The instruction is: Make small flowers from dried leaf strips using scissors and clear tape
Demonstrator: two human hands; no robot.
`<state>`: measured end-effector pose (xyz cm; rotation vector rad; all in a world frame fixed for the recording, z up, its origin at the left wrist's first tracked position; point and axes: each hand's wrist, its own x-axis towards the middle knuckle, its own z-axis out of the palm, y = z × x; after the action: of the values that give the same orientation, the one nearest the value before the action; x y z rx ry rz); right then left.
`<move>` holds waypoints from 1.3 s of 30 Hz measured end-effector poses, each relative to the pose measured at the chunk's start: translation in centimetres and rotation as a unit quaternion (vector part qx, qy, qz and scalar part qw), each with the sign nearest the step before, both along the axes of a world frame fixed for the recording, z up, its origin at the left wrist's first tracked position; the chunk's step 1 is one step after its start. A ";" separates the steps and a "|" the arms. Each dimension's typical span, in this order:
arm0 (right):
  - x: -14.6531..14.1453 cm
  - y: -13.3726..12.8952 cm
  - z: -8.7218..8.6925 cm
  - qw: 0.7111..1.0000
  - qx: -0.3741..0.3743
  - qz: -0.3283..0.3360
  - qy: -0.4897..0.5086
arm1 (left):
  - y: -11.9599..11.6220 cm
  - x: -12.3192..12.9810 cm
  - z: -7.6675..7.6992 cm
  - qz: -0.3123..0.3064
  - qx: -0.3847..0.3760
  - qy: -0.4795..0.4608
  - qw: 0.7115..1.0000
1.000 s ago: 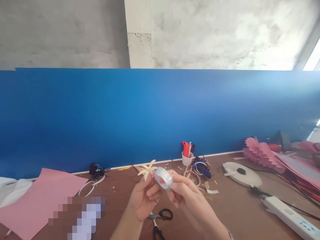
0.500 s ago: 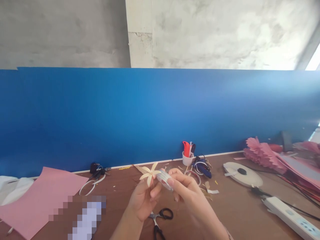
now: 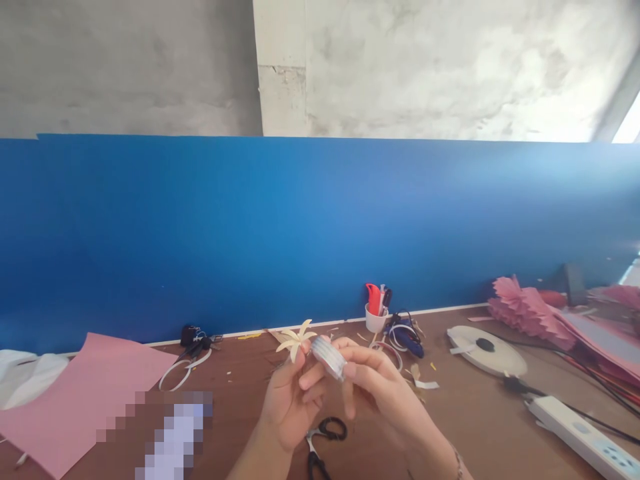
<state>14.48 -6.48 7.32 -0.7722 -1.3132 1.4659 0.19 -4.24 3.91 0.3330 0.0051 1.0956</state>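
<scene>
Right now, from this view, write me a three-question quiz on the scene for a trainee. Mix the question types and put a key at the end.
1. Multiple choice: in the picture, where does the clear roll sit relative to the pale flower? A) To its left. B) To its right. C) Straight above it.

2. True or false: the left hand holds the pale flower.

3. Fill in the missing word: the red item near the blue panel stands in a small white ____.

Key: 1. B. 2. True. 3. Cup.
</scene>
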 end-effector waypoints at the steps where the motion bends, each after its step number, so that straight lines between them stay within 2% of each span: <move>1: -0.1 -0.1 0.0 1.000 -0.012 -0.008 0.006 | 0.0 0.0 0.0 0.002 0.000 0.006 1.000; 11: -1.4 -0.1 -0.4 0.993 -0.040 -0.109 0.038 | 0.0 0.4 -0.1 0.086 -0.001 0.083 0.993; 16: -1.1 0.0 -0.3 0.997 -0.036 -0.044 0.054 | 0.2 0.2 -0.2 0.097 0.004 0.086 0.992; 21: -1.3 -0.1 -0.1 0.996 -0.043 -0.062 0.044 | 0.4 0.2 -0.4 0.093 0.013 0.087 0.992; 27: -1.5 0.2 -0.6 0.996 -0.023 -0.066 0.054 | 0.5 0.4 -0.5 0.102 0.030 0.107 0.989; 32: -1.6 0.4 -1.1 0.993 -0.038 -0.089 0.071 | 0.1 0.3 -0.2 0.114 0.017 0.098 0.988; 36: -1.4 0.3 -0.9 0.995 -0.022 -0.037 0.086 | 0.2 0.1 -0.2 0.117 0.020 0.096 0.988; 39: -1.2 0.3 -0.7 0.996 -0.018 -0.041 0.073 | 0.3 0.2 -0.2 0.118 0.019 0.090 0.989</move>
<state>13.23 -6.23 6.60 -0.7193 -1.1346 1.4556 0.37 -3.94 3.71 0.4735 0.1889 1.2974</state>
